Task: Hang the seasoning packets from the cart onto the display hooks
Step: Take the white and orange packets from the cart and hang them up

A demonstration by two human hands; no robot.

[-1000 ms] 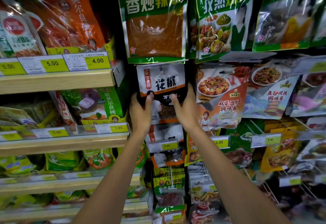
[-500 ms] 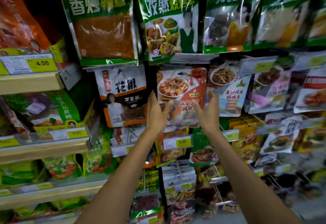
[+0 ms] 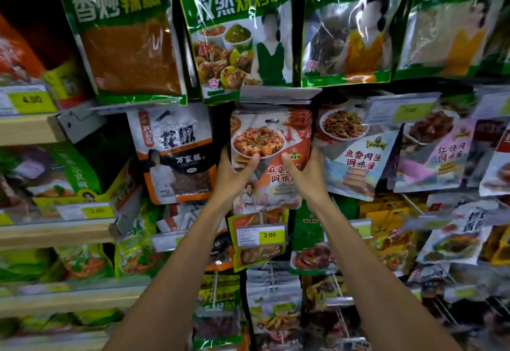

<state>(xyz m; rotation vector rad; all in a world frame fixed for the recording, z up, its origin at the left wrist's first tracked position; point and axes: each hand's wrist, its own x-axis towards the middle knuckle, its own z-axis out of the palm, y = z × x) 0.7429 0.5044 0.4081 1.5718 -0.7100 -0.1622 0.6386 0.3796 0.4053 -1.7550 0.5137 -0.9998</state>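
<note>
An orange-and-white mapo tofu seasoning packet (image 3: pixel 271 140) hangs from a display hook in the middle of the rack, under a tilted grey price-tag holder (image 3: pixel 278 95). My left hand (image 3: pixel 234 174) grips its left edge with the thumb on the front. At its right edge, my right hand (image 3: pixel 303 171) holds it the same way. To its left hangs the black-and-white peppercorn packet (image 3: pixel 176 154), untouched. The hook itself is hidden behind the packet. The cart is out of view.
Large green seasoning bags (image 3: pixel 237 33) hang in the row above. More sauce packets (image 3: pixel 356 154) hang to the right. Wooden shelves (image 3: pixel 27 129) with yellow price tags stand at the left. Lower hooks carry packets and a 3.00 price tag (image 3: pixel 262 236).
Both hands let go of the peppercorn packet, moved right with open fingers, and now grip the mapo tofu packet. The view has shifted right with them.
</note>
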